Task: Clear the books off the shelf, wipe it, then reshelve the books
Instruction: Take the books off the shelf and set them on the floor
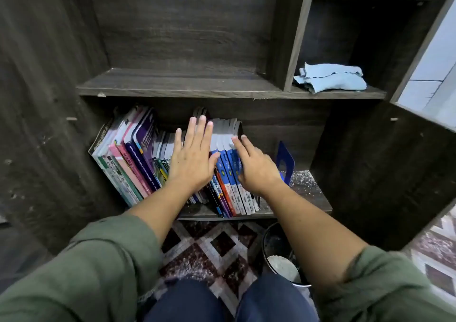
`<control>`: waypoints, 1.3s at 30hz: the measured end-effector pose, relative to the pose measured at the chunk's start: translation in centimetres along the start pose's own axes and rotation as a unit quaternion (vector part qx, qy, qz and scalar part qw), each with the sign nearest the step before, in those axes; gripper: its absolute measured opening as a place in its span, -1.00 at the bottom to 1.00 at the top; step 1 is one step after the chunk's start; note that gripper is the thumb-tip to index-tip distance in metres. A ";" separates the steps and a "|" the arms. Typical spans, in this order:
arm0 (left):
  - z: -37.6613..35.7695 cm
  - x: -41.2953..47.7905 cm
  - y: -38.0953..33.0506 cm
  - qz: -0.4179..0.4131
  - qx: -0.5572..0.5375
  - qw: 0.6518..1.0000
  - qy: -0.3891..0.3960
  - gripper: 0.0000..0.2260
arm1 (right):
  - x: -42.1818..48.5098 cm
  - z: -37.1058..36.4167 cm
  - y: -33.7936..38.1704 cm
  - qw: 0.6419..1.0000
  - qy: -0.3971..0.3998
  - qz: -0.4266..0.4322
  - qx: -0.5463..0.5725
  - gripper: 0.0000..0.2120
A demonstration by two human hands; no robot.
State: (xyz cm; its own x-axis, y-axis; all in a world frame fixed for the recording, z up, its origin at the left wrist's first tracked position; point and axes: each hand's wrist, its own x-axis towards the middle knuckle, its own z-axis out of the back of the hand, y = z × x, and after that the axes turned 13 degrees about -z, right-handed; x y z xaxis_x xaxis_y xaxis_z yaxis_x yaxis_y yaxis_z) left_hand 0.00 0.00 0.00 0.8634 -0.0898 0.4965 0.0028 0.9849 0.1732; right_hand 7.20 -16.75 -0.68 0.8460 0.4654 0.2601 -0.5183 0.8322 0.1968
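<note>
Two bare hands are seen laid on a row of books standing, tilted to the left, on the lower shelf of a dark wooden bookcase. The left hand is spread flat over the tops of the middle books, its fingers straight and released, with nothing gripped. The right hand is set against the blue-spined books at the right end of the row; two of its fingers are stretched over the page edges, the others and the thumb are hidden, so whether a book is being grasped cannot be told. A blue bookend is seen just beside that hand, and pale dust is scattered on the bare stretch of shelf to its right. A light blue cloth is left crumpled in the small right compartment of the upper shelf, well apart from both hands. Green sleeves are pushed up the forearms. A dark bin is placed on the patterned floor below the shelf's front edge
</note>
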 end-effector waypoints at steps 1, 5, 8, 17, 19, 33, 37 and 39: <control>-0.1 0.5 0.1 0.000 0.011 1.000 0.003 -0.38 | 0.3 -0.1 0.1 1.000 0.003 0.002 -0.004 -0.13; -0.5 2.3 0.5 0.001 0.033 0.999 0.025 -0.43 | 1.5 -0.9 -0.3 1.000 0.010 0.001 -0.002 -0.17; -0.5 2.8 0.1 0.017 0.061 0.996 0.057 -0.53 | 2.0 -1.6 -0.8 0.998 0.047 -0.021 0.037 -0.22; -1.0 2.7 0.3 0.024 0.059 0.997 0.049 -0.61 | 2.0 -3.1 -0.2 0.992 0.057 -0.039 0.106 -0.31; -1.0 2.8 0.2 0.028 0.061 0.997 0.047 -0.61 | 2.1 -3.3 -0.3 0.992 0.053 -0.036 0.107 -0.33; -1.7 2.8 0.6 0.015 0.077 0.997 0.020 -0.60 | 1.8 -6.6 0.2 0.971 -0.103 -0.171 0.133 -0.41; -2.2 2.7 0.8 0.004 0.069 0.998 -0.012 -0.55 | 1.7 -7.1 -0.6 0.932 -0.118 -0.276 0.203 -0.36; -2.4 2.6 0.8 0.000 0.068 0.998 -0.015 -0.55 | 2.0 -7.7 -1.2 0.915 -0.094 -0.321 0.225 -0.46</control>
State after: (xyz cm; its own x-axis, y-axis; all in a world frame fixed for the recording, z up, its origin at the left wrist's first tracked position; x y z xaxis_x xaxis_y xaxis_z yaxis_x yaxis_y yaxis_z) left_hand 3.48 0.88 -0.56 0.8482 -0.0964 0.5209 -0.0672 0.9557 0.2864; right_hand 10.51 -14.48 -7.68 0.9797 -0.1716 0.1033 0.0441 0.6880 0.7243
